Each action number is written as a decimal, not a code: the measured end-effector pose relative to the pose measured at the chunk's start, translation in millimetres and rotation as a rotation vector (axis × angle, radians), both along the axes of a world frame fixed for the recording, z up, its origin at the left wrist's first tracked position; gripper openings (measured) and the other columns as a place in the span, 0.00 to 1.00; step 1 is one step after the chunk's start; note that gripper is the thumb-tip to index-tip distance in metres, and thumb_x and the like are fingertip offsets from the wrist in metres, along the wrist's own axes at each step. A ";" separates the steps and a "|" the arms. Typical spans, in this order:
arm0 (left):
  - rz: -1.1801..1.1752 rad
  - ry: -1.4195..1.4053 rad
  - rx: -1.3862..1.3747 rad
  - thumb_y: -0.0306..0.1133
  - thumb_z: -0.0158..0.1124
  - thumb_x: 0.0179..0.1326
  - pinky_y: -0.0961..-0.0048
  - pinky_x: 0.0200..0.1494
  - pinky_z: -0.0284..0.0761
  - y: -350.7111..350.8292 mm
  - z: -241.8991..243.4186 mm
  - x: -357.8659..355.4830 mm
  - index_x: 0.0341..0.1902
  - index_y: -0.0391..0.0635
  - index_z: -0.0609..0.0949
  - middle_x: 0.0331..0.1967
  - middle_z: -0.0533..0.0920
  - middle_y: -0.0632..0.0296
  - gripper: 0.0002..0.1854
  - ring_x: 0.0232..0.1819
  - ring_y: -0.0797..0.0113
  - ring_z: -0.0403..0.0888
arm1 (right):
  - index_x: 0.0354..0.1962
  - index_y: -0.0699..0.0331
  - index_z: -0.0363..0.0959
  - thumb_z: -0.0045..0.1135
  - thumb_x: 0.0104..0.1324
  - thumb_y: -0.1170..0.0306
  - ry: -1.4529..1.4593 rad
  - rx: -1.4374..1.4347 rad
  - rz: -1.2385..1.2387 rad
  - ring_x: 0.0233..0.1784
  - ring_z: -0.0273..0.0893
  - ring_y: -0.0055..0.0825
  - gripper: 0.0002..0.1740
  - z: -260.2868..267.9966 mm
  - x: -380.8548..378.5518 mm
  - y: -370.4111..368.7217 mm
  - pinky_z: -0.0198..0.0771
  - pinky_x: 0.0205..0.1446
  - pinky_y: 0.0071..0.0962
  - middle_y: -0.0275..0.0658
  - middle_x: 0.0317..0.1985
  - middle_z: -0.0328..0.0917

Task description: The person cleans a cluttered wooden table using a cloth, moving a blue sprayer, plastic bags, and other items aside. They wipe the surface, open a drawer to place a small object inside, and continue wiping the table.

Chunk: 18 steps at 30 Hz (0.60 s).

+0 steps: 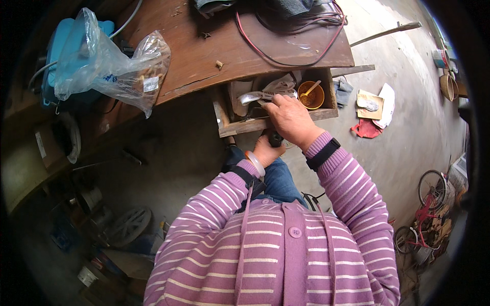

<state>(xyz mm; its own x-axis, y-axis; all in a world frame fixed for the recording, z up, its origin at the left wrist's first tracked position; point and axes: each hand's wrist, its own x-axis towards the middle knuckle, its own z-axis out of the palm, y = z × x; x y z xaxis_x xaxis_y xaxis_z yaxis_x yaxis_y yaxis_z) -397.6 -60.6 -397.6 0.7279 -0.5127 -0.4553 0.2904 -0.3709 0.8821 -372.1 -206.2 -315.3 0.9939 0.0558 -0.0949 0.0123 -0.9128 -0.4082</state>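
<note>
Below the front board of a pulled-out wooden drawer (pixel 249 125), my left hand (pixel 264 150) grips a black rounded object (pixel 275 139), most of it hidden by the fingers. My right hand (pixel 293 118) reaches over the drawer's front edge with its fingertips inside. Whether they pinch anything is hidden. Close to those fingertips lie a shiny silver-white wrapper (pixel 250 98) and a crumpled printed plastic bag (pixel 281 86). To their right sits an orange bowl (pixel 321 97) with brown contents and a yellow spoon (pixel 311 88) resting in it.
The wooden table (pixel 199 49) bears a red and black cable (pixel 249 44), a clear plastic bag (pixel 115 72) and a blue case (pixel 57 49). On the concrete floor at right are a red cloth or bag (pixel 368 129) and a paper sheet (pixel 369 104). A bicycle (pixel 425 210) stands farther off.
</note>
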 end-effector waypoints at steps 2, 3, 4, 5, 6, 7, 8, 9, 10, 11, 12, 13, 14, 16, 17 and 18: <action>-0.027 -0.001 0.013 0.33 0.68 0.42 0.68 0.47 0.74 0.1 -0.5 0.6 0.44 0.39 0.78 0.36 0.82 0.51 0.22 0.40 0.55 0.80 | 0.36 0.58 0.74 0.50 0.55 0.69 0.009 -0.008 0.022 0.44 0.71 0.37 0.10 -0.8 -0.8 -3.2 0.66 0.47 0.35 0.39 0.33 0.70; -0.051 0.020 0.028 0.33 0.67 0.42 0.68 0.47 0.74 0.5 -0.8 1.3 0.44 0.40 0.78 0.36 0.82 0.51 0.22 0.40 0.55 0.80 | 0.37 0.58 0.75 0.50 0.56 0.69 0.012 -0.010 0.031 0.44 0.71 0.37 0.11 -0.3 -1.5 -7.0 0.65 0.47 0.36 0.39 0.33 0.70; -0.076 0.040 0.043 0.33 0.67 0.42 0.68 0.47 0.74 1.8 -0.7 2.0 0.44 0.40 0.78 0.36 0.82 0.51 0.21 0.40 0.55 0.80 | 0.37 0.56 0.76 0.52 0.56 0.67 -0.005 -0.025 0.049 0.45 0.71 0.38 0.11 1.1 -2.9 -12.7 0.65 0.47 0.35 0.39 0.34 0.70; -0.107 0.068 0.066 0.33 0.67 0.42 0.68 0.47 0.74 3.2 -0.5 2.7 0.44 0.40 0.78 0.36 0.82 0.51 0.21 0.40 0.55 0.80 | 0.37 0.55 0.77 0.52 0.56 0.67 0.023 -0.040 0.041 0.45 0.70 0.37 0.11 2.3 -3.6 -18.3 0.64 0.48 0.35 0.39 0.34 0.70; -0.113 0.070 0.050 0.33 0.67 0.42 0.67 0.47 0.74 4.1 -0.5 3.3 0.44 0.40 0.78 0.36 0.82 0.51 0.22 0.40 0.55 0.80 | 0.36 0.54 0.77 0.52 0.55 0.67 0.033 -0.051 0.037 0.46 0.70 0.37 0.10 4.0 -4.4 -25.2 0.64 0.48 0.34 0.38 0.34 0.70; -0.123 0.078 0.040 0.33 0.68 0.42 0.67 0.47 0.74 5.0 -0.6 3.6 0.44 0.40 0.78 0.37 0.82 0.51 0.22 0.40 0.55 0.80 | 0.36 0.53 0.78 0.53 0.55 0.66 0.031 -0.062 0.043 0.46 0.70 0.37 0.10 4.8 -3.8 -29.8 0.64 0.48 0.34 0.38 0.34 0.70; -0.128 0.077 0.021 0.34 0.68 0.42 0.67 0.47 0.74 5.5 -0.9 3.5 0.44 0.40 0.78 0.37 0.82 0.50 0.22 0.40 0.55 0.80 | 0.33 0.51 0.79 0.54 0.55 0.65 0.011 -0.061 0.029 0.44 0.71 0.36 0.08 4.9 -1.7 -33.7 0.66 0.46 0.33 0.36 0.33 0.72; -0.135 0.060 0.033 0.34 0.68 0.43 0.67 0.47 0.74 5.8 -1.5 3.4 0.44 0.40 0.78 0.37 0.82 0.50 0.22 0.40 0.55 0.80 | 0.32 0.51 0.79 0.54 0.55 0.65 0.028 -0.057 0.061 0.43 0.72 0.36 0.08 4.4 1.1 -35.3 0.67 0.45 0.34 0.36 0.32 0.72; -0.137 0.034 0.037 0.34 0.68 0.43 0.67 0.47 0.74 5.8 -2.4 3.1 0.44 0.40 0.78 0.36 0.82 0.50 0.22 0.40 0.55 0.80 | 0.31 0.51 0.79 0.54 0.55 0.65 0.035 -0.053 0.088 0.41 0.73 0.35 0.07 3.3 4.8 -34.9 0.68 0.44 0.34 0.35 0.31 0.73; -0.139 0.008 0.040 0.35 0.68 0.43 0.67 0.47 0.74 5.5 -3.8 2.8 0.44 0.40 0.78 0.36 0.82 0.50 0.23 0.40 0.55 0.80 | 0.31 0.51 0.79 0.53 0.55 0.66 0.091 -0.075 0.101 0.40 0.74 0.35 0.07 2.2 8.4 -34.0 0.68 0.43 0.34 0.35 0.30 0.74; -0.142 -0.010 0.058 0.34 0.69 0.44 0.69 0.47 0.74 5.2 -5.2 2.0 0.45 0.39 0.78 0.37 0.82 0.52 0.23 0.41 0.60 0.80 | 0.31 0.52 0.79 0.53 0.56 0.65 0.125 -0.096 0.130 0.37 0.75 0.35 0.07 0.6 11.9 -30.1 0.70 0.43 0.34 0.35 0.28 0.75; -0.143 -0.030 0.075 0.34 0.70 0.45 0.71 0.48 0.74 5.2 -6.9 1.4 0.47 0.38 0.77 0.38 0.82 0.54 0.24 0.41 0.64 0.79 | 0.31 0.53 0.79 0.54 0.55 0.65 0.140 -0.064 0.139 0.38 0.76 0.36 0.07 -0.4 14.8 -28.1 0.71 0.44 0.34 0.36 0.29 0.76; -0.154 -0.036 0.103 0.34 0.71 0.46 0.73 0.48 0.74 4.9 -8.8 1.5 0.48 0.38 0.77 0.40 0.82 0.56 0.24 0.41 0.69 0.79 | 0.31 0.54 0.79 0.54 0.55 0.65 0.129 -0.078 0.158 0.39 0.77 0.36 0.08 -0.7 16.8 -26.6 0.71 0.44 0.33 0.36 0.30 0.77; -0.153 -0.004 0.053 0.33 0.71 0.46 0.73 0.50 0.73 5.8 -12.0 1.7 0.50 0.38 0.76 0.41 0.81 0.56 0.26 0.42 0.69 0.78 | 0.31 0.54 0.79 0.55 0.54 0.66 0.166 -0.116 0.152 0.41 0.77 0.37 0.07 0.6 17.5 -27.2 0.72 0.44 0.33 0.38 0.32 0.78; -0.163 0.029 0.042 0.32 0.71 0.46 0.73 0.51 0.72 6.4 -13.3 2.0 0.51 0.38 0.76 0.42 0.81 0.56 0.26 0.43 0.69 0.78 | 0.31 0.54 0.80 0.56 0.54 0.66 0.136 -0.122 0.130 0.41 0.77 0.37 0.07 1.8 17.1 -28.4 0.72 0.44 0.33 0.39 0.33 0.79; -0.145 0.013 0.015 0.33 0.70 0.45 0.71 0.49 0.73 6.9 -14.1 1.7 0.49 0.38 0.76 0.40 0.81 0.54 0.25 0.42 0.64 0.79 | 0.31 0.54 0.80 0.56 0.54 0.67 0.082 -0.118 0.123 0.42 0.78 0.37 0.07 3.5 16.2 -30.5 0.72 0.44 0.34 0.40 0.33 0.79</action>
<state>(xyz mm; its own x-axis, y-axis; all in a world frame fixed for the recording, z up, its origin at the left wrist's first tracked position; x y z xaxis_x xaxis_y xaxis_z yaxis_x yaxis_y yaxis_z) -395.9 -53.7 -411.7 0.6404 -0.6053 -0.4727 0.2442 -0.4231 0.8726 -355.9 -236.7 -311.8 0.9691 0.1597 -0.1879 0.0976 -0.9482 -0.3024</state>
